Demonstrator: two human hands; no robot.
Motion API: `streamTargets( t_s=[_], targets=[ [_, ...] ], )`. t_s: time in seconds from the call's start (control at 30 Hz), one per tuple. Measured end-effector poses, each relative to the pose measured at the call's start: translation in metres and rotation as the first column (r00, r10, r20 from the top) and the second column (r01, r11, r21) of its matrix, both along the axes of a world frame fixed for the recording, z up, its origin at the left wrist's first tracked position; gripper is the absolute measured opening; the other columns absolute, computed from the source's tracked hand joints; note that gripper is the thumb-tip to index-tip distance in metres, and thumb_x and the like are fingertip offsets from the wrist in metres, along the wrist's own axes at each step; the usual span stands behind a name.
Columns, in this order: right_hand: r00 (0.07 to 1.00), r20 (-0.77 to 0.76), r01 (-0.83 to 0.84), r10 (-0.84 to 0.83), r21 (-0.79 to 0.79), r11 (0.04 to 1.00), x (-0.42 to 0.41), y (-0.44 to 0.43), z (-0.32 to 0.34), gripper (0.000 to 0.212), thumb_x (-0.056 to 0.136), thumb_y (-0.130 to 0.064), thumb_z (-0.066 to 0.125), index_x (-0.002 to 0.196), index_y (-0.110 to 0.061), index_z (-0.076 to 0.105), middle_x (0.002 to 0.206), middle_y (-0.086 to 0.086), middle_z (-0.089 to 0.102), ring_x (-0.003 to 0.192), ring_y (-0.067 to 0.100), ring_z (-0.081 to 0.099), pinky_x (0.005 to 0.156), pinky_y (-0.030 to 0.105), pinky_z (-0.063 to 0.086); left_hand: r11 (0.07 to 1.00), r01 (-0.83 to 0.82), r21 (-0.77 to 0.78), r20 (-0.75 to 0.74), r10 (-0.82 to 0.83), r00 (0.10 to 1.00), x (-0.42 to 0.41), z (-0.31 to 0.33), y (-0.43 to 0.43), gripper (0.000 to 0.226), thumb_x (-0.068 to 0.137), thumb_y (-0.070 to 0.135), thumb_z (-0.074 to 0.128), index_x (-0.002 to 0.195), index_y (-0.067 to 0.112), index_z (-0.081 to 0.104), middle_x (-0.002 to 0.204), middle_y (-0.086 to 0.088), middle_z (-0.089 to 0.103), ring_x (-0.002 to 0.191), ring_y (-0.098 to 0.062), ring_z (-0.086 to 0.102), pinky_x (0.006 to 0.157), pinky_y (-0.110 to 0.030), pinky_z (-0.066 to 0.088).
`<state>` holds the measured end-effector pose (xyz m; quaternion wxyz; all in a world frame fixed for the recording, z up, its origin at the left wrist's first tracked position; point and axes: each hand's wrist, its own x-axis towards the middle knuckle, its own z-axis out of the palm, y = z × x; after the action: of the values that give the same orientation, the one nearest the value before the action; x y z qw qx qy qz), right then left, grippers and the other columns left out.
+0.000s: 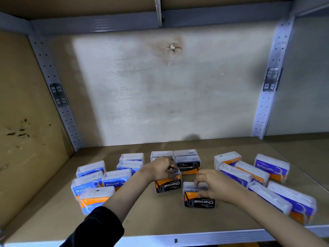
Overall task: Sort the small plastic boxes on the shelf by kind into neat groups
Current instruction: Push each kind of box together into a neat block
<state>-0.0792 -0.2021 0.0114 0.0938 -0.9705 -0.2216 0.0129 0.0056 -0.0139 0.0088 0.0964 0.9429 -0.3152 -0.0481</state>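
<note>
Small clear plastic boxes lie on the wooden shelf (160, 218) in three clusters. Blue "Round" boxes (115, 178) sit at the left, black-and-orange "Charcoal" boxes (188, 164) in the middle, purple "Smooth" boxes (271, 167) at the right. My left hand (162, 169) grips the top of one Charcoal box (168, 184), whose label reads upside down. My right hand (211, 184) holds another Charcoal box (197, 198) nearer the front, fingers curled over its top edge. Two more boxes stand behind the left hand, partly hidden.
A plywood back wall and perforated metal uprights (270, 97) frame the bay. The shelf's metal front edge (178, 239) runs along the bottom. A blue-and-orange box (94, 198) lies at the front left beside my left forearm. Bare shelf shows in front of the Charcoal boxes.
</note>
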Motion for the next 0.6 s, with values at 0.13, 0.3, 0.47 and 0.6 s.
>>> streamTargets(
  t_s=[0.13,0.3,0.47,0.6],
  targets=[
    [0.999,-0.045,0.005,-0.006,-0.01,1.0,0.006,0.016,-0.007,0.057,0.083,-0.029,0.064,0.134,-0.017,0.043,0.136,0.002,0.047,0.126,0.017,0.043,0.102,0.03,0.037,0.998,-0.025,0.057,0.049,0.022,0.999,-0.003,-0.001,-0.009,0.035,0.083,0.02,0.066,0.114,0.005,0.059,0.123,-0.012,0.054,0.112,-0.028,0.053,0.088,-0.032,0.042],
    [0.996,-0.081,0.049,-0.048,0.011,0.999,0.007,0.02,-0.008,0.05,0.082,-0.025,0.065,0.129,-0.013,0.051,0.127,0.003,0.05,0.121,0.021,0.047,0.097,0.033,0.041,0.996,-0.064,0.065,0.12,0.056,0.991,-0.011,-0.008,-0.014,0.041,0.086,0.015,0.061,0.123,0.004,0.05,0.128,-0.016,0.049,0.119,-0.03,0.049,0.094,-0.034,0.039],
    [0.989,-0.114,0.098,-0.09,0.065,0.993,0.007,0.014,-0.005,0.055,0.08,-0.027,0.067,0.13,-0.016,0.05,0.124,0.003,0.049,0.116,0.019,0.048,0.096,0.031,0.04,0.989,-0.123,0.076,0.12,0.114,0.986,-0.012,-0.01,-0.02,0.043,0.088,0.015,0.059,0.127,0.003,0.046,0.133,-0.017,0.046,0.126,-0.028,0.043,0.102,-0.033,0.037],
    [0.987,-0.123,0.115,-0.103,0.097,0.989,0.005,0.01,-0.003,0.051,0.078,-0.027,0.069,0.126,-0.017,0.053,0.123,0.001,0.052,0.113,0.016,0.048,0.093,0.028,0.041,0.983,-0.135,0.127,0.109,0.122,0.987,-0.013,-0.005,-0.025,0.042,0.085,0.013,0.06,0.123,0.001,0.047,0.131,-0.018,0.048,0.122,-0.029,0.045,0.098,-0.033,0.039]
  ],
)
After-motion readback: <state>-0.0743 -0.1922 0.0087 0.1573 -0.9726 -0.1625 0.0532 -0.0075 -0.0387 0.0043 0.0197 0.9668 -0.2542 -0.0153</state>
